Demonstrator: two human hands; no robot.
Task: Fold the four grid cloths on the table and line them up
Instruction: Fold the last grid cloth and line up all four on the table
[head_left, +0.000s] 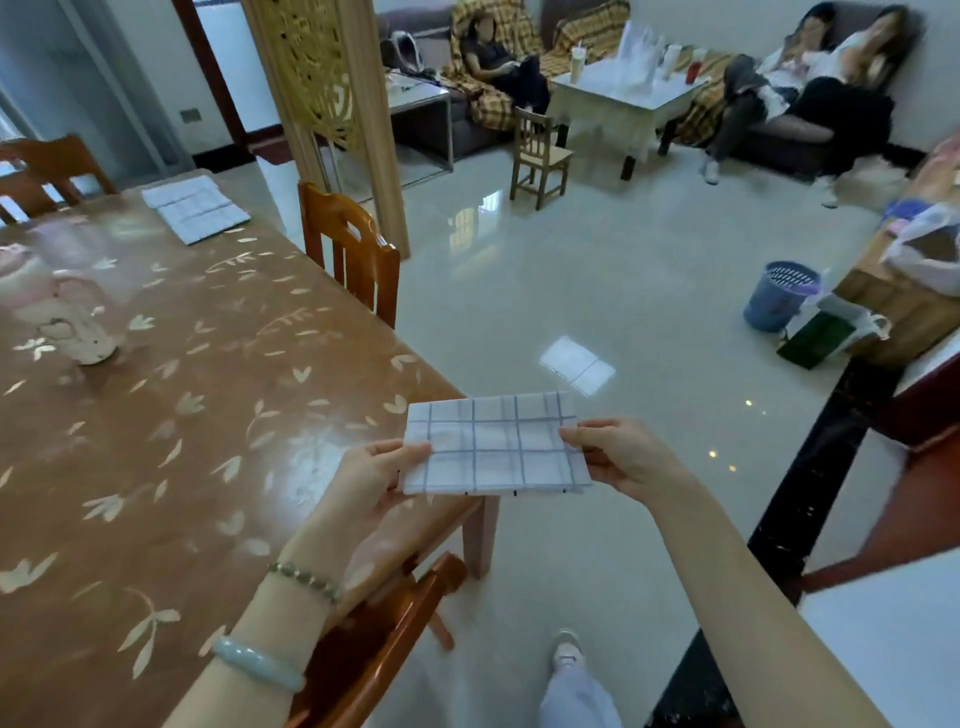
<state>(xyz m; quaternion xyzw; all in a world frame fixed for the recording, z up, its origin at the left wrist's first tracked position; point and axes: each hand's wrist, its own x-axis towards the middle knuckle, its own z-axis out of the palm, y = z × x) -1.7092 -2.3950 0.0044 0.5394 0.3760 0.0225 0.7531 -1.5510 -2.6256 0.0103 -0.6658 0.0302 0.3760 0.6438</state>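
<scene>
Pale glossy floor tiles (597, 270) fill the room, and a brown table (182, 415) with a leaf pattern stands on the left side. A folded grid cloth (496, 447) is held in the air at the near right corner of this table, flat and wide, between the two hands. Its left part is above the table corner and its right part is above the floor.

The left hand (374, 483) pinches the left short edge, with the thumb on top and the fingers under the cloth. The right hand (618, 457) pinches the right short edge with curled fingers. The cloth is spread straight between both grips.

Two bracelets are on the left wrist. At the far end of the table more folded grid cloths (196, 209) lie together near the edge; how many there are I cannot tell. A blurred pale figurine (67, 322) stands on the table at the left. One wooden chair (348, 249) stands beside the long edge of the table. A blue bin (782, 296) stands on the floor at the right.
</scene>
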